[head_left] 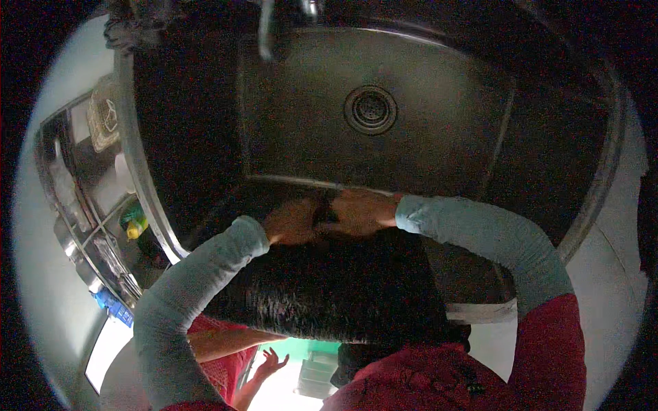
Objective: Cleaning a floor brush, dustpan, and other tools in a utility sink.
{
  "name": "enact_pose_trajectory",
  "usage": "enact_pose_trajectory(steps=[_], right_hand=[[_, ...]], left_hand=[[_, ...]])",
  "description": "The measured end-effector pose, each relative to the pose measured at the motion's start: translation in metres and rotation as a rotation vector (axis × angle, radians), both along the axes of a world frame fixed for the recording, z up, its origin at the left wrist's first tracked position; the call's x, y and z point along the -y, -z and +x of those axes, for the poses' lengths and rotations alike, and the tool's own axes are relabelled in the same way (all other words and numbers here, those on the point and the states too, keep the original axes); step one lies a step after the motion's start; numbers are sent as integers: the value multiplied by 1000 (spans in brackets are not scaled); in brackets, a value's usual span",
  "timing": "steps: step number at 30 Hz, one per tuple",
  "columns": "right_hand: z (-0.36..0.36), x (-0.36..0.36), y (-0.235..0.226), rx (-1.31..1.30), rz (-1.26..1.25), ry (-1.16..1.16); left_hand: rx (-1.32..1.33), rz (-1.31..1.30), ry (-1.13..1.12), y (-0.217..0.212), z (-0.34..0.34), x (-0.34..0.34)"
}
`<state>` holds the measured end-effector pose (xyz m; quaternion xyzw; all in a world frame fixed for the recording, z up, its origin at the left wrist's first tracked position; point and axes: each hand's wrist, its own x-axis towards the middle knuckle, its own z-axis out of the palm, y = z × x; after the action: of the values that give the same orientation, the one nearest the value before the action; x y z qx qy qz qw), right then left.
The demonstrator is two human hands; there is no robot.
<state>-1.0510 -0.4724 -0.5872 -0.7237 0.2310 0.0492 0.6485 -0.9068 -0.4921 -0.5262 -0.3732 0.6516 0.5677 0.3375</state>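
Note:
My left hand (296, 220) and my right hand (361, 211) meet over the near side of the sink basin (439, 147). Dim light and blur hide their fingers, so I cannot make out whether they hold anything. A dark gap shows between the two hands. Just below them, between my arms, spreads a large black mass (322, 284) with a glossy, strand-like surface; whether it is hair or a dark cloth is unclear. Grey-blue sleeves cover both my forearms, with red cloth above the right one.
A round drain (371, 109) sits in the basin, and a tap (266, 31) hangs at its far edge. Left stands a rack (92, 236) with a woven basket (103, 116) and a yellow-capped green bottle (135, 226). Another person's open hand (271, 363) shows at lower left.

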Motion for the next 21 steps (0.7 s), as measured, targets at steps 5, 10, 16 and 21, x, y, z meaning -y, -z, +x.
enact_pose_trajectory(steps=[5,10,16,21], right_hand=[[-14,16,-7,68,399,115],[-103,-28,-39,-155,822,333],[-45,-49,-131,-380,584,347],[-22,-91,-111,-208,377,424]], left_hand=[[-242,-177,-371,-4,31,-7],[38,-258,-436,-66,92,-5],[346,-542,-230,-116,124,-55],[388,-595,-202,-147,122,-70]])
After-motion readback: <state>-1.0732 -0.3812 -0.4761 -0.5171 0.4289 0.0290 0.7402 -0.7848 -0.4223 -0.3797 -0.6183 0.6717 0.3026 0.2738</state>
